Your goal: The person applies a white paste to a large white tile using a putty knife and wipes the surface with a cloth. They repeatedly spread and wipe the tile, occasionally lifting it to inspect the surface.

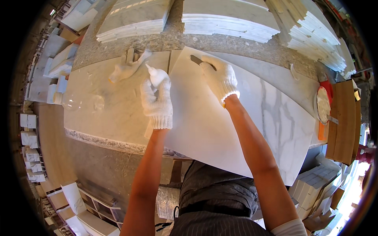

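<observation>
My left hand (157,100), in a white knit glove, is closed around a small white squeeze bottle (158,75) with its pointed nozzle up. My right hand (220,76), also gloved, rests over the far part of a large white marble tile (212,131) with grey veins. From its fingers sticks out a dark, flat, narrow blade-like piece (195,59), its handle end hidden by the glove. The tile lies askew on a pale stone worktop (106,118) and overhangs the near edge. A loose white glove (126,70) lies beyond my left hand.
Stacks of marble tiles (228,27) line the back of the bench. A clear plastic bottle (84,101) lies at the left. On the right are a round pan of whitish paste (323,104) and a cardboard box (341,126). White boxes (311,188) stand lower right.
</observation>
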A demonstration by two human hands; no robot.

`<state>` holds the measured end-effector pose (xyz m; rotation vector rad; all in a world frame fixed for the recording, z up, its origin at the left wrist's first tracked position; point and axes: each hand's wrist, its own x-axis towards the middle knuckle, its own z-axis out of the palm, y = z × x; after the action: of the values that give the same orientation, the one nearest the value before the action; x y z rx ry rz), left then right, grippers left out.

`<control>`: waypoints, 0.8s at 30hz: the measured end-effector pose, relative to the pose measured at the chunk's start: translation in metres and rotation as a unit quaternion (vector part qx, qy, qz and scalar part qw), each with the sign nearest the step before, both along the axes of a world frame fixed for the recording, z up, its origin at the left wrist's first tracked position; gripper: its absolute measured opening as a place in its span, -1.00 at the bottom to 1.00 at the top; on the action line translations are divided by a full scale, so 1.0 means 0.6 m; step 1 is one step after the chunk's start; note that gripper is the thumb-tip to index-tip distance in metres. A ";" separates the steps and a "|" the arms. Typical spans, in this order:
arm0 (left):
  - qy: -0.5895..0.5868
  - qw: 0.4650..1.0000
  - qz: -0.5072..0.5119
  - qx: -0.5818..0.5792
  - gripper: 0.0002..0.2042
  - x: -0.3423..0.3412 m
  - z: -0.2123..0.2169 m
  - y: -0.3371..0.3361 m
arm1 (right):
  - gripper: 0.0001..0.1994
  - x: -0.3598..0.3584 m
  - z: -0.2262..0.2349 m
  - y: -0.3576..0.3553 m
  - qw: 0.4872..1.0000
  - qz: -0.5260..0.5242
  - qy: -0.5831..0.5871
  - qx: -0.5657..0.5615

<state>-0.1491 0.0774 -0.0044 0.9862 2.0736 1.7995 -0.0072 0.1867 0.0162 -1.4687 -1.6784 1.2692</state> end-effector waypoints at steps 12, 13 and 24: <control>0.005 1.000 0.006 -0.010 -0.67 0.001 0.004 -0.001 | -0.62 -0.010 0.011 -0.008 0.958 0.083 -0.202 0.188; 0.002 1.000 0.005 -0.008 -0.67 0.002 0.006 0.000 | -0.62 -0.006 0.013 -0.009 0.968 0.073 -0.160 0.179; -0.003 1.000 -0.001 -0.005 -0.66 0.003 0.008 0.001 | -0.66 -0.002 0.006 -0.030 0.946 0.130 -0.246 0.165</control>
<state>-0.1474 0.0780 0.0001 0.9786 2.0744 1.7870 -0.0084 0.1689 0.0197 -1.4634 -2.3442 0.7143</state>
